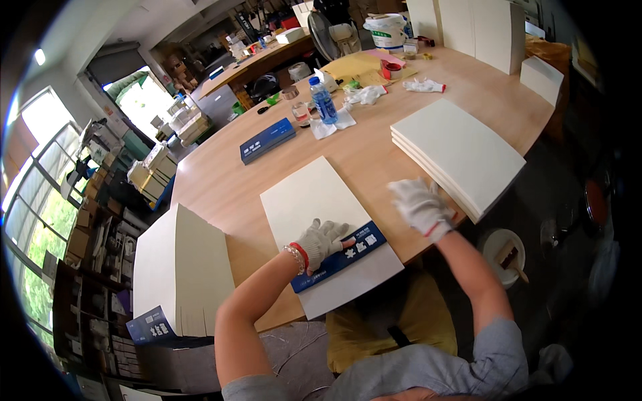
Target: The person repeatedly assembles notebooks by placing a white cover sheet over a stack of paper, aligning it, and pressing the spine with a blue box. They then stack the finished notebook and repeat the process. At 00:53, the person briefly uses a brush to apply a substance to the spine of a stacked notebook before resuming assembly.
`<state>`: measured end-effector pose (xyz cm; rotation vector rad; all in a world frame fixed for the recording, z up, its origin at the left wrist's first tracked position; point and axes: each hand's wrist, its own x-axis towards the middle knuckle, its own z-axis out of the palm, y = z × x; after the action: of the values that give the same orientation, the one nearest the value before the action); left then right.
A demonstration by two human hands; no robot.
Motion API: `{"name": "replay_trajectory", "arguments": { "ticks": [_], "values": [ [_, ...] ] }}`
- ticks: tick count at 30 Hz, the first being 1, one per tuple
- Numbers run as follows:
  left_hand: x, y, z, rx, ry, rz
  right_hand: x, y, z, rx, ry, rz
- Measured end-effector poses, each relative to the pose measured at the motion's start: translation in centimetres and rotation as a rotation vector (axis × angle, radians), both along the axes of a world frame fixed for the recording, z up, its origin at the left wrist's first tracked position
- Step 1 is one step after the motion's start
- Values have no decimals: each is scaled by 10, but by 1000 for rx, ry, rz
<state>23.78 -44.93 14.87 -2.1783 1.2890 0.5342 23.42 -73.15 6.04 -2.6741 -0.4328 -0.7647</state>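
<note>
A white paper pad (313,194) lies in front of me with a dark blue printed paper band (366,246) across its lower part. The pad's near end juts past the table's front edge. My left hand (319,242), in a white knit glove with bare fingertips showing, lies flat on the band with its fingers stretched. Off to the pad's right, my right hand (420,204), also gloved, is in the air and slightly blurred. Its fingers look extended, with nothing visible in them. Beside it is a stack of several white pads (458,147).
At the left, white pads stand in a block (200,267) with a blue band at its foot. Farther back are a blue box (267,140), a blue-capped bottle (324,100), spare gloves (366,95), tape (390,68) and a white bucket (386,32). A white bin (503,257) stands at right.
</note>
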Motion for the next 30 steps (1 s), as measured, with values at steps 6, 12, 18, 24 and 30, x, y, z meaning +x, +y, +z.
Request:
{"name": "replay_trajectory", "arguments": {
  "ticks": [6, 12, 18, 24, 30],
  "values": [
    [13, 9, 2, -80, 92, -47, -20, -4, 27, 405, 428, 609],
    [25, 8, -10, -129, 20, -148, -66, 235, -2, -53, 202, 826],
    [34, 45, -54, -369, -2, -128, -57, 228, -2, -61, 12, 860],
    [26, 12, -7, -64, 74, -61, -62, 274, -19, -26, 140, 877],
    [23, 4, -1, -12, 74, -63, -61, 234, 16, -194, 372, 849]
  ]
}}
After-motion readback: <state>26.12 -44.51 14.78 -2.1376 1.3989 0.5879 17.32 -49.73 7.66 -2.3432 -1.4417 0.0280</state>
